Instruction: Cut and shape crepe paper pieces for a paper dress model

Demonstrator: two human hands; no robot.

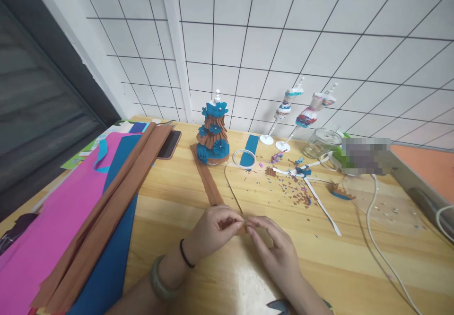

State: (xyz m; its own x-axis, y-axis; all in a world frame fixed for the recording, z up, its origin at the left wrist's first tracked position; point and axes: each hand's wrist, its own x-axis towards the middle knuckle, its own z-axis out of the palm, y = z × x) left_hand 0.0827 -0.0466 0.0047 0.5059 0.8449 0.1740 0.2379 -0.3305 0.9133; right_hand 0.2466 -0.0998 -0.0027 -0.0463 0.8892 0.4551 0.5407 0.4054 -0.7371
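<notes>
1. Pinched the near end of a brown paper strip (210, 182) between the fingertips of the left hand (213, 232) and the right hand (275, 249). Held both closed on it, thumbs and forefingers meeting, low over the wooden table (319, 272).
2. Wore a pale bangle (159, 279) and a black band (184, 253) on the left wrist.
3. Found the rest of the strip flat on the table, running away from the hands to the foot of a small dress form (213, 133). Judged most of its length unworked, though could not tell what lay under the fingers.
4. Noted large sheets at the left: pink paper (46, 225), blue paper (106, 267) and a folded brown length (117, 192) across them, with a phone (169, 144) at their far end.
5. Noted paper scraps (296, 196), a white strip (322, 206) and a white cable (379, 244) to the right of the hands.
6. Farther back, saw a tape roll (244, 159), a blue strip (251, 145) and a glass jar (321, 142).
7. Judged that nearer dress form finished, with brown pleats and blue flowers. Judged the two dress forms (285, 107) behind it only partly covered, striped at the torso with the stands bare.
</notes>
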